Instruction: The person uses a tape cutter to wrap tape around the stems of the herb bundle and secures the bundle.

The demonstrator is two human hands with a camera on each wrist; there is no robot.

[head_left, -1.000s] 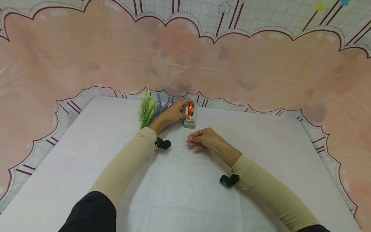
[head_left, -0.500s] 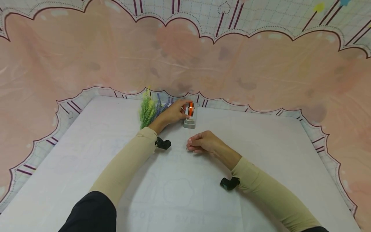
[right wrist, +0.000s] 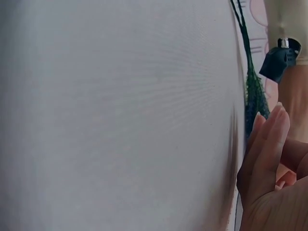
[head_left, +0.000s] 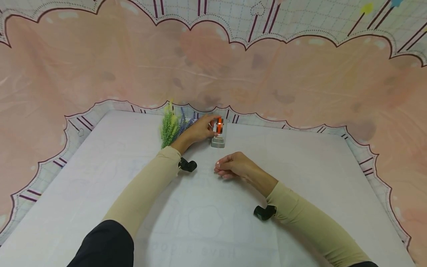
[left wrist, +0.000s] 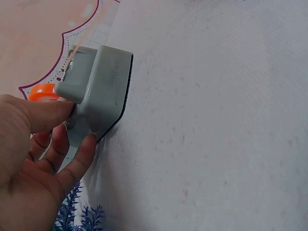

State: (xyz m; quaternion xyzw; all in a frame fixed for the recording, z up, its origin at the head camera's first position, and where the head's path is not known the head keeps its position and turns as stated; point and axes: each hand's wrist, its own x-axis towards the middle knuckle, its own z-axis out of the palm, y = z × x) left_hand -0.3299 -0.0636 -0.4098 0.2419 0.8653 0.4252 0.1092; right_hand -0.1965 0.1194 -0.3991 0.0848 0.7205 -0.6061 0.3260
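Observation:
A grey tape dispenser [left wrist: 108, 86] with an orange tape roll [head_left: 219, 125] stands near the table's far edge. My left hand [head_left: 201, 128] grips it from the left side. In the left wrist view the thumb lies against the top of the dispenser while the other fingers [left wrist: 84, 156] reach around its side. My right hand [head_left: 237, 163] hovers over the white table just in front of the dispenser, its thumb and fingertips drawn together. In the right wrist view its fingers [right wrist: 269, 154] are fairly straight. I cannot tell whether something thin is between them.
Artificial sprigs, green-yellow [head_left: 170, 128] and purple [head_left: 182, 124], lie left of the dispenser, partly behind my left wrist. A white sheet [head_left: 207, 215] covers the table. A peach cloth with a scalloped border [head_left: 133, 74] spreads beyond its edge.
My right hand has drifted very slightly toward me, fingertips still together. The left hand and the tape dispenser have stayed in place.

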